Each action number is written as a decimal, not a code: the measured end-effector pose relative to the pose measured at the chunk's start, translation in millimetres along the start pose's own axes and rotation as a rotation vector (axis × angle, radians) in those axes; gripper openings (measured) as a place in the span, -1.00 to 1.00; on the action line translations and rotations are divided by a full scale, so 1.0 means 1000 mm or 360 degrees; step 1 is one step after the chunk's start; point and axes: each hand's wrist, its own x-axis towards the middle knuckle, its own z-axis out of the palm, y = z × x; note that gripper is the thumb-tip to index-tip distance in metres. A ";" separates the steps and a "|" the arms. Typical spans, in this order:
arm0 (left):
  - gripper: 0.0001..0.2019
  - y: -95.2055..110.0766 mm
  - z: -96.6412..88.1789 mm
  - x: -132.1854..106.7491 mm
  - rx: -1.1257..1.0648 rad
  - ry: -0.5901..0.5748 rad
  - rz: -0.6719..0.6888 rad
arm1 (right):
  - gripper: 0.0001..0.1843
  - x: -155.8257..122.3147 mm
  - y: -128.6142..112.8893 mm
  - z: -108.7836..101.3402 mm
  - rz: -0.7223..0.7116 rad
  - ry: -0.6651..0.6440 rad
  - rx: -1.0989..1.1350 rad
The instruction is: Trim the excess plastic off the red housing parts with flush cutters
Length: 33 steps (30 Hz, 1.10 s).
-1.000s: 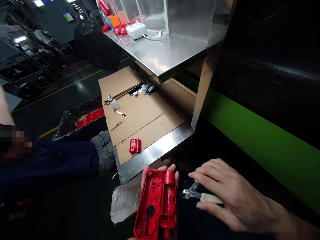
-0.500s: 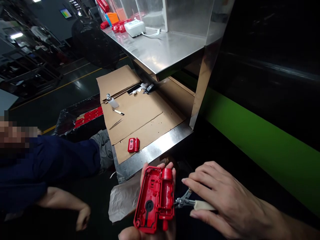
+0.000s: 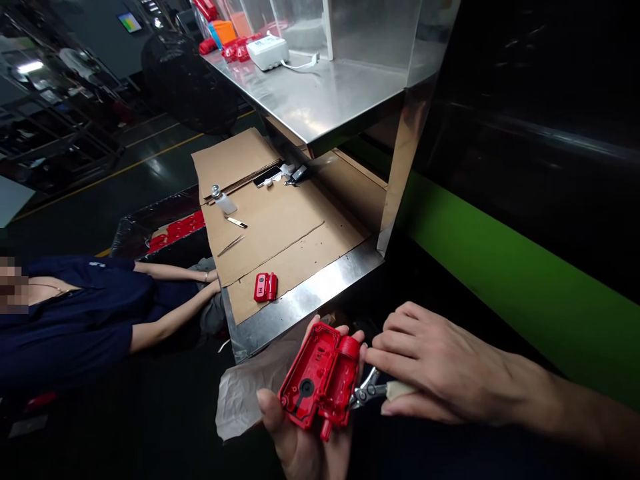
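A red plastic housing (image 3: 320, 380) lies tilted in my left hand (image 3: 303, 447), its open inner side facing up. Inside it are a black round piece with a strip and a cylindrical channel along the right side. My right hand (image 3: 430, 363) is closed around pliers (image 3: 369, 395) with a cream handle. The metal head of the pliers is at the housing's right edge; its tips are hidden, so I cannot tell whether they bite on it. A second, smaller-looking red housing (image 3: 265, 287) rests on the cardboard at the bench's near corner.
Cardboard (image 3: 280, 220) covers the steel bench, with tweezers (image 3: 231, 245), a small knife-like tool (image 3: 237, 222), a pump bottle (image 3: 224, 200) and a phone (image 3: 267, 176) on it. A steel shelf (image 3: 340, 100) overhangs the bench. A co-worker (image 3: 100, 300) stands at the left.
My left hand has turned the housing clockwise and shifted it slightly right and up. My right hand with the pliers has moved up a little. The co-worker's arms now reach the bench edge.
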 end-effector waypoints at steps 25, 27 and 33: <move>-0.15 -0.017 0.017 -0.010 0.0163 0.0312 0.0220 | -0.59 -0.020 0.003 0.037 -0.0080 0.0478 0.0445; -0.15 -0.017 0.020 -0.009 0.0228 0.0455 0.0289 | -0.60 -0.021 0.001 0.040 -0.0078 0.0516 0.0608; -0.09 -0.007 0.021 -0.006 0.0279 0.0334 0.0348 | -0.58 -0.018 0.002 0.042 0.0027 0.0496 0.0606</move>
